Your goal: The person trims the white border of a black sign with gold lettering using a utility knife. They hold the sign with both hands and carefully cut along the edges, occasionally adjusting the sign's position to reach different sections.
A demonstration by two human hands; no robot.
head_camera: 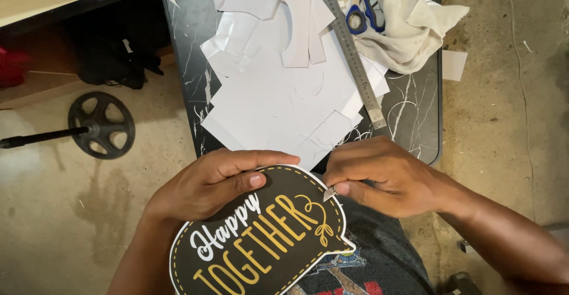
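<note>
You hold the speech-bubble sign [267, 241], a black cut-out card with a dashed yellow border and white and yellow lettering, over your lap, just below the near edge of the bench [424, 117]. Your left hand [216, 182] is closed on its upper left rim, thumb pressed flat on the printed face and fingers curled over the top edge, which steadies the card and tilts it toward you. Your right hand [379, 176] is pinched shut at the upper right rim, where a small white sliver [329, 193] sticks out between thumb and fingertip right at the border; it looks like a bit of backing or trim, though what it is cannot be told for sure. Holding the card at two opposite points keeps that edge taut and in plain sight.

Beyond your hands, the dark marbled bench is heaped with white paper offcuts [278, 93]. A long steel ruler [351, 49] lies slantwise across them, and blue-handled scissors [363, 12] rest on a cream cloth [409, 28] at the far right corner. Bare bench shows only along the left and right margins. To the left, on the concrete floor [59, 212], lies a black wheel on a rod [101, 126], well apart.
</note>
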